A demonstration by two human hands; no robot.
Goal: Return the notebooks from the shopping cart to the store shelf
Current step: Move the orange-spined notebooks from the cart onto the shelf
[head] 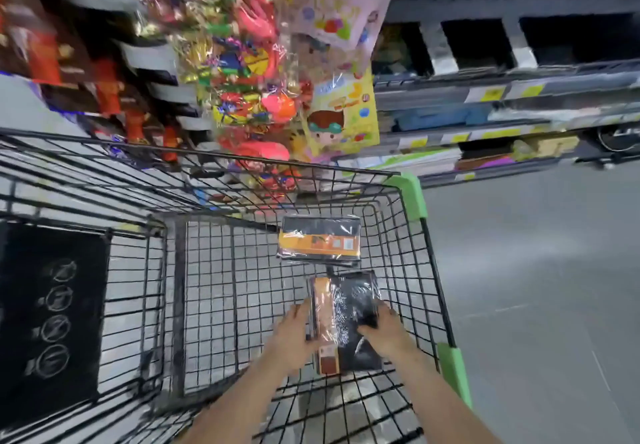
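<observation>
both hands grip near notebook [349, 319] | long axis seemingly pointing away

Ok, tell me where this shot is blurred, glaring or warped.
Head view: motion blur smears the hanging toy packets and dark store shelf; glare streaks the shrink-wrapped black-and-orange notebook pack; wide-angle distortion bows the black wire cart's rim.
</observation>
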